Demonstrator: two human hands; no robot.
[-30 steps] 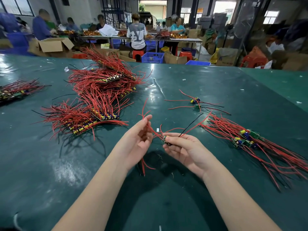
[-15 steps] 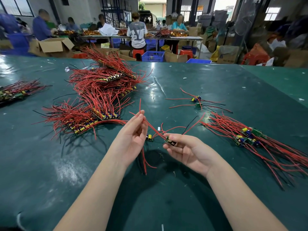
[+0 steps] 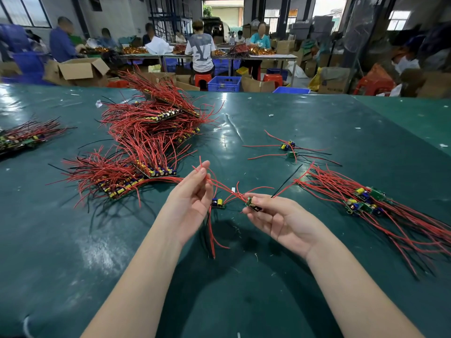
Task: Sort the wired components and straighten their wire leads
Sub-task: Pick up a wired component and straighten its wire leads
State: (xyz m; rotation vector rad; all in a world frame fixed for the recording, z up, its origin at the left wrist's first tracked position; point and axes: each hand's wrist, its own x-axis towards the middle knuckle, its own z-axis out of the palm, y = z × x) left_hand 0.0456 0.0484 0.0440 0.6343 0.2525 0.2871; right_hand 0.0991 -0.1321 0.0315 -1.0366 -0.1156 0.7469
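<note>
Component board (image 3: pixel 253 204) pinched in our right hand (image 3: pixel 280 222); left hand (image 3: pixel 192 195) pinches red leads (image 3: pixel 220 184) w/ fingertips, so we'd pull slow & even

Workshop interior: glossy dark-green table covering (image 3: pixel 317 132) in front, long white worktables (image 3: pixel 266 56) with seated workers (image 3: pixel 202 51) behind, open cardboard boxes (image 3: pixel 80 69), blue plastic crates (image 3: pixel 224 83) and red stools (image 3: pixel 273 78) on the floor, daylight through rear windows (image 3: pixel 328 8).

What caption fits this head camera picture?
Left hand pinches red wires; right hand holds a small board.
</note>
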